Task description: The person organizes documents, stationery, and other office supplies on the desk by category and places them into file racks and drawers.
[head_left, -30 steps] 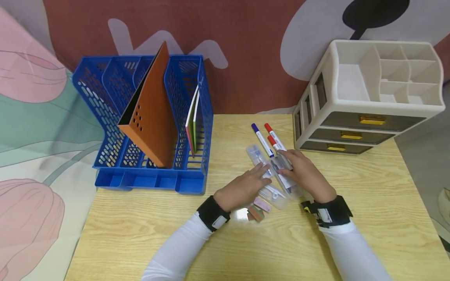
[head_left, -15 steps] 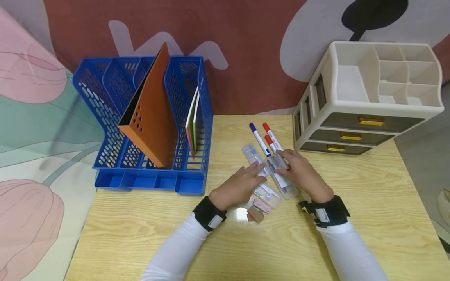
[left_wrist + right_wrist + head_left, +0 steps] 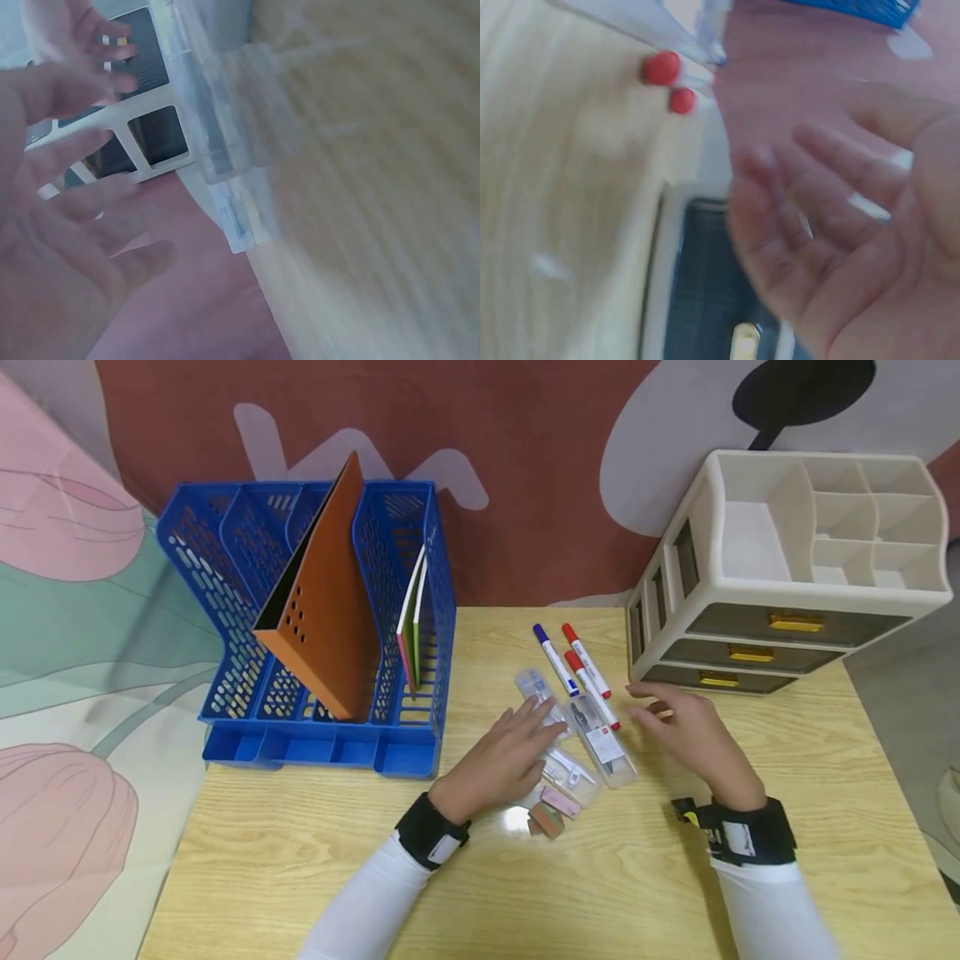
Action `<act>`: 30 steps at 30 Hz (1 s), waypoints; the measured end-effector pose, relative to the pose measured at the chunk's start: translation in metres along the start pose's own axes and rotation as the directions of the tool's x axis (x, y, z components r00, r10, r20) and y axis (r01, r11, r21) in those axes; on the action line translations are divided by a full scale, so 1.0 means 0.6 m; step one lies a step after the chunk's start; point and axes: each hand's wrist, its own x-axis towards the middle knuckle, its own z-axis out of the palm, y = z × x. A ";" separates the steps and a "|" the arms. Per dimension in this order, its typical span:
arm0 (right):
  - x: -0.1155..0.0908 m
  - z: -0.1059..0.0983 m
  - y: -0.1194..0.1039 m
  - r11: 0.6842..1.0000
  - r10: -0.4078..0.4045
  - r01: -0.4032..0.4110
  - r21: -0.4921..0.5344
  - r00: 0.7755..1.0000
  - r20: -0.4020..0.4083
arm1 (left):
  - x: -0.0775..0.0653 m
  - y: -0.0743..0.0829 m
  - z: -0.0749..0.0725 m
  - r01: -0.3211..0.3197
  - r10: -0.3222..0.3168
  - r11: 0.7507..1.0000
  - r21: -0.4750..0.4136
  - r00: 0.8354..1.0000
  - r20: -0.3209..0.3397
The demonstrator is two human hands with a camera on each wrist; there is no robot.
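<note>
My left hand (image 3: 491, 764) hovers over one clear plastic case (image 3: 577, 777), its fingers spread and holding nothing. Part of that case is hidden beneath the hand. Beside it lies a second clear case (image 3: 606, 752) with a white label and dark items inside. My right hand (image 3: 697, 735) is just right of this case, in the air, fingers loosely bent around nothing. Behind the cases lie a blue-capped marker (image 3: 556, 660) and two red markers, one farther back (image 3: 587, 660) and one nearer (image 3: 593, 690). In the right wrist view, red marker ends (image 3: 662, 67) appear beyond the palm.
A pink block (image 3: 560, 802) and a brown-and-green block (image 3: 546, 820) lie near the left hand. At left stands a blue file rack (image 3: 322, 743) holding an orange folder (image 3: 330, 610) and thin booklets (image 3: 411, 618). A white drawer organizer (image 3: 825, 593) stands at back right.
My right hand has left the labelled case and moved right, uncovering it and the nearer red marker. The cases shifted slightly left earlier. My left hand has drawn back a little left.
</note>
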 end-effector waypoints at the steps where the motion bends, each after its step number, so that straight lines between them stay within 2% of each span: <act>1: -0.005 -0.008 0.001 1.000 -0.010 0.010 0.012 0.999 -0.036 | -0.003 0.000 -0.001 -0.003 0.004 1.000 0.009 1.000 -0.025; 4: -0.019 -0.028 0.008 0.996 -0.038 0.052 0.075 0.982 -0.185 | -0.014 0.000 -0.001 -0.008 0.010 0.999 0.031 0.996 -0.090; 8: -0.036 -0.050 0.020 0.969 -0.020 0.106 0.223 0.934 -0.356 | -0.031 -0.002 -0.001 -0.005 0.014 0.998 0.060 0.989 -0.146; 9: -0.039 -0.055 0.024 0.955 -0.010 0.123 0.268 0.922 -0.387 | -0.035 -0.002 -0.001 -0.007 0.018 0.998 0.069 0.987 -0.157; 11: -0.044 -0.065 0.030 0.903 0.005 0.181 0.391 0.903 -0.429 | -0.042 -0.002 -0.002 -0.005 0.021 0.996 0.091 0.985 -0.172; 13: -0.049 -0.076 0.033 0.850 0.033 0.210 0.484 0.894 -0.446 | -0.049 -0.003 -0.003 -0.006 0.025 0.995 0.103 0.982 -0.186; 16: -0.054 -0.091 0.033 0.725 0.101 0.232 0.648 0.896 -0.433 | -0.058 -0.005 -0.005 0.000 0.025 0.993 0.121 0.979 -0.203; 18: -0.057 -0.098 0.032 0.665 0.160 0.207 0.718 0.899 -0.408 | -0.064 -0.008 -0.007 0.000 0.027 0.992 0.123 0.976 -0.218; 21: -0.059 -0.108 0.034 0.533 0.207 0.224 0.816 0.901 -0.382 | -0.073 -0.013 -0.010 0.007 0.025 0.991 0.137 0.974 -0.227; 24: -0.056 -0.116 0.035 0.409 0.218 0.274 0.870 0.897 -0.385 | -0.082 -0.018 -0.013 0.013 0.026 0.986 0.164 0.972 -0.234; 27: -0.053 -0.123 0.036 0.265 0.217 0.329 0.906 0.895 -0.389 | -0.089 -0.022 -0.015 0.015 0.030 0.983 0.183 0.970 -0.243; 30: -0.050 -0.132 0.038 0.151 0.237 0.342 0.928 0.898 -0.370 | -0.095 -0.024 -0.013 0.010 0.037 0.982 0.191 0.969 -0.243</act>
